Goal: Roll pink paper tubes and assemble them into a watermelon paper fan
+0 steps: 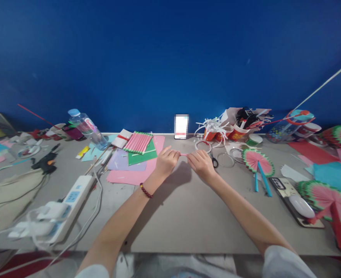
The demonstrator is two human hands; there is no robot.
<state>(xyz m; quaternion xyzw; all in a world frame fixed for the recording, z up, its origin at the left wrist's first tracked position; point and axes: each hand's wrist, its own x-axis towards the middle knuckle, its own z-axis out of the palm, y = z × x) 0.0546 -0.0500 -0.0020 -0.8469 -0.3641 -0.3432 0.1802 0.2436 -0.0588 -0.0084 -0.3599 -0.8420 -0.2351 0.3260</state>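
My left hand (167, 161) and my right hand (201, 164) are raised over the middle of the table, fingers closed. Between them stretches a thin pink strip (183, 155), with one end in each hand. Most of it is hidden by my fingers; it looks like folded paper. Left of my left hand, a pleated pink paper with green edges (138, 142) lies on a green sheet (143, 156). Pink sheets (121, 176) and a lilac sheet (122, 164) are under and around it. Close to my right hand are the scissors' black handle (215, 162) and a tape roll (203, 146).
A phone (181, 126) stands against the blue wall. On the left are a power strip (76, 197) with cables, a tilted bottle (89, 129) and a black glue gun (46, 162). Rightward lie paper fans (259, 160), a phone with a mouse (300, 205) on it, and cups (238, 132).
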